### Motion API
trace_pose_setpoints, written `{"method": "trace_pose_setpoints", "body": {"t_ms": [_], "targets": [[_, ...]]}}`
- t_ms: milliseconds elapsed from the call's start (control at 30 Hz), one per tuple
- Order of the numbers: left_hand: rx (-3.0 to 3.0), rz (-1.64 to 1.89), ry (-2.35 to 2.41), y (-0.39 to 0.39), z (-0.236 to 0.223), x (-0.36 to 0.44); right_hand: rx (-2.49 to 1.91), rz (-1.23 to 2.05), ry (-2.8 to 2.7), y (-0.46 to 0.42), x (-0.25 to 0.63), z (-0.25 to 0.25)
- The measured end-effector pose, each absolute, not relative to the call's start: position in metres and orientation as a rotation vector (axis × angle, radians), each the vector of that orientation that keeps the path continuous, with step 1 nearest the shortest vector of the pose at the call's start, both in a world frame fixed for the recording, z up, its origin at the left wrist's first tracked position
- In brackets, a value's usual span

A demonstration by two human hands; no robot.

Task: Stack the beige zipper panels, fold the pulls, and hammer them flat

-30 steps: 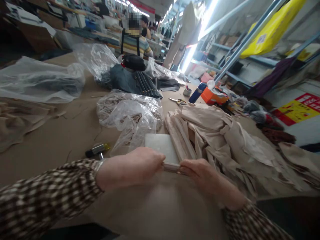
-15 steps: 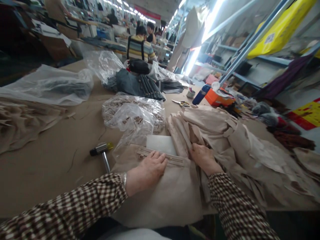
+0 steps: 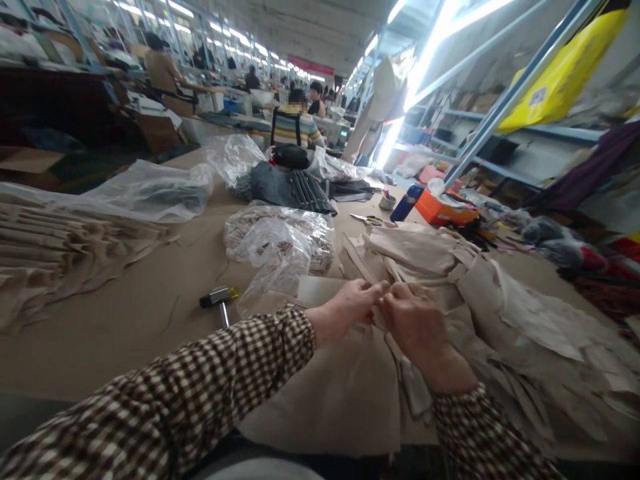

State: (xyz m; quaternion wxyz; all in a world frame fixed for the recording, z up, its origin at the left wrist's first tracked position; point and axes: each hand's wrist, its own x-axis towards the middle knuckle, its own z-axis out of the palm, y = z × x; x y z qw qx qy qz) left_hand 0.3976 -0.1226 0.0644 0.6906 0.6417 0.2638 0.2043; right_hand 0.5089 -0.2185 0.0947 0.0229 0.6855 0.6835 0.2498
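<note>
Both hands meet over beige fabric, right of the middle. My left hand [image 3: 353, 308] is closed, its fingertips pinching a fabric edge beside the right thumb. Curled round the same cloth is my right hand [image 3: 417, 323]; the exact spot gripped is hidden behind the fingers. Below them a flat beige fabric panel [image 3: 330, 400] lies at the table's near edge. A pale flat sheet [image 3: 317, 290] shows just beyond the left hand. To the right spreads a heap of loose beige fabric pieces [image 3: 500, 300].
Left of the panel lies a small hammer [image 3: 217, 298]. Beyond is a clear plastic bag [image 3: 275, 233] of small brown pieces. Scissors [image 3: 367, 219], a blue bottle [image 3: 406, 203] and an orange box [image 3: 445, 207] stand farther back. Pleated beige fabric [image 3: 65, 247] covers the left.
My left hand has lifted off the flat panel and moved right to join my right hand. It has closed on the fabric edge there. The view has shifted slightly left.
</note>
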Motion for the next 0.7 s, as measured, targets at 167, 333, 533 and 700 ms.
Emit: {"method": "trace_pose_setpoints", "body": {"t_ms": [167, 333, 533, 700], "targets": [[1.093, 0.528, 0.688, -0.124, 0.066, 0.408, 2.096, 0.707, 2.518, -0.219, 0.488, 0.079], [1.126, 0.455, 0.565, -0.11, 0.085, 0.388, 2.166, 0.296, 3.052, -0.211, 0.519, 0.105], [1.101, 0.125, 0.174, -0.098, 0.132, 0.346, 1.991, 0.354, 3.082, -0.206, 0.546, 0.153], [1.099, 0.119, 0.057, -0.101, 0.146, 0.324, 2.027, -0.309, 3.172, -0.215, 0.526, 0.159]]}}
